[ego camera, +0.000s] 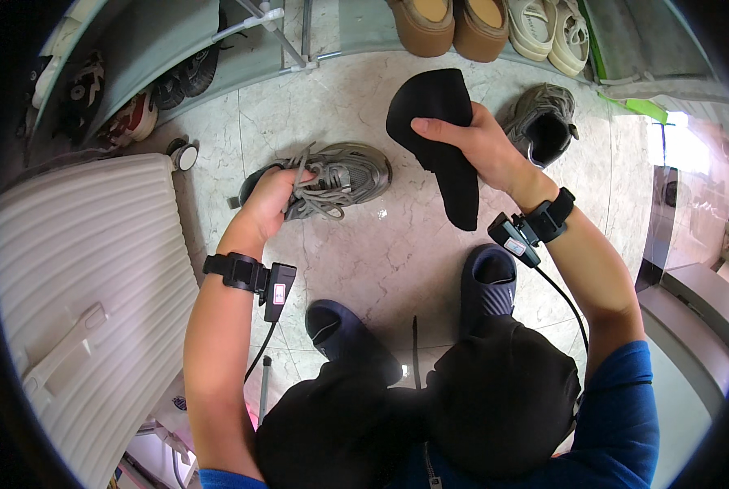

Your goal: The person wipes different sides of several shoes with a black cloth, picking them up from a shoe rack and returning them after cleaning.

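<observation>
My left hand (273, 198) grips a grey lace-up sneaker (355, 174) around its collar and heel. The sneaker points to the right, its laces loosely looped over the top. Off to the right, my right hand (483, 147) holds a flat black piece (432, 104), perhaps an insole or folded cloth, with the thumb across its face. One end of it is broad and rounded, and a narrower part hangs down towards me. Just beyond my right wrist stands a second grey sneaker (545, 125) on the floor, its opening facing me.
A shoe rack (267, 18) with several shoes is at the back left. Brown shoes (425, 30) and cream sneakers (551, 33) line the far edge. A white ribbed suitcase (96, 244) lies left. My feet wear dark slides (488, 281) on the marbled tile floor (370, 263).
</observation>
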Tool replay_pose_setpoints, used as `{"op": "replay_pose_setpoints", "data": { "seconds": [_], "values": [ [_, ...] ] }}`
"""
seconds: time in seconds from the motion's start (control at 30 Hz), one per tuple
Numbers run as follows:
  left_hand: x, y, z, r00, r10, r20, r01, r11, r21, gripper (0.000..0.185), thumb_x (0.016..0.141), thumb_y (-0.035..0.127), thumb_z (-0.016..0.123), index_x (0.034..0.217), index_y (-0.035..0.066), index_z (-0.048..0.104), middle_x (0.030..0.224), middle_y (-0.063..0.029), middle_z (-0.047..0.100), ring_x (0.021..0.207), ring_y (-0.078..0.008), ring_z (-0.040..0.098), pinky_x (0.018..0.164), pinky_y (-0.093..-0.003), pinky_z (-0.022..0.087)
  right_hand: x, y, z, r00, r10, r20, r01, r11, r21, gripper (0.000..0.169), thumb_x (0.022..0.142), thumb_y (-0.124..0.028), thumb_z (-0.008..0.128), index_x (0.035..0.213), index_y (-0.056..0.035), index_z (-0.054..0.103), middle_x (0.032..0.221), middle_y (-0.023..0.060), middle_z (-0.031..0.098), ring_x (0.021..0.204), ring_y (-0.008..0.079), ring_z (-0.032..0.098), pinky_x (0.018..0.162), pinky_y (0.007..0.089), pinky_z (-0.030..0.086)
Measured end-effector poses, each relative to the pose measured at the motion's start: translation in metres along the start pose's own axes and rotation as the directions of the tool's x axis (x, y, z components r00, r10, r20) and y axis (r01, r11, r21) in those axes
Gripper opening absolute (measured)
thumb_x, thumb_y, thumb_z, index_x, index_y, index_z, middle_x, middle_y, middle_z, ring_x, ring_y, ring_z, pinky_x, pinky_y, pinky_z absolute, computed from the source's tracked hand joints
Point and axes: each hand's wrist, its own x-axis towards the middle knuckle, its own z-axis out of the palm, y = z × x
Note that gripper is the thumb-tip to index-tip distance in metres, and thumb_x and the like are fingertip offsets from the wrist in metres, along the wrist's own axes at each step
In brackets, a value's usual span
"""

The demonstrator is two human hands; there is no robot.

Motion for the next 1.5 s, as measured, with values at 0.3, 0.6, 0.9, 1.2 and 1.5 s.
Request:
{"op": "replay_pose_setpoints", "data": {
  "seconds": [0.3,0.6,0.9,1.2,1.5],
  "values": [
    [-0.052,-0.003,0.004,0.958,0.283,-0.037,-0.284,0.936,-0.208,0.028,0.079,0.0,0.057,0.107,-0.003,0.055,0.1,-0.0108,0.063,0.092,-0.0195,0.061,0.082,-0.0299,0.047,-0.014,0.003,0.001,0.982,-0.042,-0.186,0.09,0.962,0.257,0.021,0.082,-0.013,0.064,0.098,0.0011,0.063,0.083,0.0055,0.064,0.071,0.0129,0.06,0.062,0.0274,0.049],
    [-0.108,0.019,0.036,0.851,0.526,-0.006,-0.515,0.831,-0.211,0.036,0.077,-0.004,0.061,0.113,-0.003,0.056,0.106,-0.008,0.062,0.094,-0.0164,0.06,0.086,-0.03,0.048,-0.046,-0.027,0.021,0.772,-0.443,-0.456,0.523,0.851,0.057,0.018,0.088,-0.007,0.059,0.104,0.0001,0.06,0.088,-0.0002,0.059,0.073,0.0072,0.053,0.064,0.022,0.043],
    [-0.13,0.018,0.053,0.807,0.59,0.009,-0.59,0.806,0.05,0.03,0.079,-0.007,0.061,0.109,-0.003,0.058,0.1,-0.0034,0.063,0.089,-0.0109,0.058,0.081,-0.0239,0.045,-0.045,-0.042,0.052,0.562,-0.826,-0.05,0.517,0.397,-0.758,0.05,0.075,-0.006,0.065,0.124,-0.0065,0.055,0.111,0.0131,0.052,0.099,0.029,0.044,0.084,0.0355,0.035],
    [-0.14,0.008,0.056,0.795,0.607,0.02,-0.606,0.795,-0.042,0.034,0.078,-0.012,0.054,0.111,-0.004,0.057,0.106,-0.0072,0.061,0.095,-0.0098,0.055,0.083,-0.0231,0.044,-0.042,-0.032,0.102,0.529,-0.828,0.184,0.678,0.282,-0.679,0.069,0.058,0.001,0.058,0.127,-0.0068,0.054,0.138,0.0067,0.046,0.117,0.036,0.041,0.097,0.0435,0.032],
    [-0.144,0.019,0.062,0.71,0.702,0.051,-0.703,0.703,0.11,0.034,0.082,-0.009,0.054,0.115,-0.002,0.05,0.097,-0.0065,0.059,0.086,-0.0093,0.057,0.076,-0.0232,0.047,-0.014,-0.065,0.057,0.362,-0.927,0.103,0.478,0.089,-0.874,0.065,0.058,0.008,0.051,0.12,-0.0081,0.059,0.12,0.0073,0.056,0.094,0.0308,0.046,0.085,0.0368,0.041]
  ]
}}
